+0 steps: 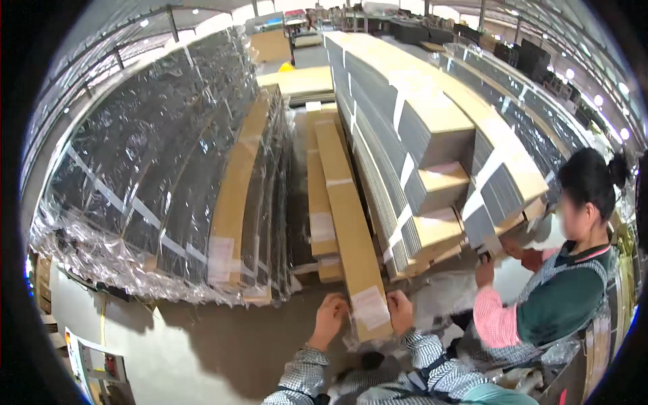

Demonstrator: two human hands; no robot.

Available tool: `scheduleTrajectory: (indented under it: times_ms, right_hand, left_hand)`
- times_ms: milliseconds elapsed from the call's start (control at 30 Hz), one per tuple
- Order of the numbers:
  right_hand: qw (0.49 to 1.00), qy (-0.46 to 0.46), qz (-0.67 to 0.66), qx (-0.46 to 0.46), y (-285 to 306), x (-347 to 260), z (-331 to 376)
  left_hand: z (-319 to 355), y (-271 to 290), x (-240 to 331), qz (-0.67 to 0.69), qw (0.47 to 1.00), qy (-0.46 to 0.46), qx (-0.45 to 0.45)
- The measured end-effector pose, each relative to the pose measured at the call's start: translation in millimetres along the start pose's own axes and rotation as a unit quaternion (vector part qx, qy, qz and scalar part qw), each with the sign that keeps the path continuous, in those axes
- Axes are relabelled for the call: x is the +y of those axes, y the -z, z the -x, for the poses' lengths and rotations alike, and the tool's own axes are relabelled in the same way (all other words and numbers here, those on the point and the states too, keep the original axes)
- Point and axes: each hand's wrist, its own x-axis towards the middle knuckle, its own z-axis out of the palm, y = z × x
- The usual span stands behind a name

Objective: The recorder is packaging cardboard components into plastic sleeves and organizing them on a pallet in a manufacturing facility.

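A long, narrow brown cardboard bundle (pixel 349 236) runs away from me, its near end sticking out toward my body. A white paper label (pixel 370 308) lies on top near that end, and a pale band crosses it farther back. My left hand (pixel 330 320) is at the left edge of the near end, fingers curled against it. On the opposite edge, my right hand (pixel 400 312) is closed in the same way. The undersides of the fingers are hidden. Another brown bundle (pixel 322 202) with a pale label lies just left of it, partly underneath.
Tall dark stacks wrapped in clear film (pixel 155 162) stand left. Strapped cardboard stacks (pixel 432 128) rise on the right. A co-worker (pixel 567 270) stands close at right, hands at a strapped stack's near end. Grey floor (pixel 229 344) shows at lower left.
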Motion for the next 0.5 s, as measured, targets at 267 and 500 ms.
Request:
scheduleTrajectory:
  times_ms: [267,500]
  right_hand:
    - [0.997,0.006,0.080,-0.015,4.3,19.4,-9.5]
    - [0.829,-0.412,-0.374,-0.049,-22.4,28.4,-32.3]
  left_hand:
    - [-19.0,21.7,22.6,0.102,0.977,0.136,-0.132]
    - [2.6,-18.1,-61.9,0.450,0.766,0.458,0.036]
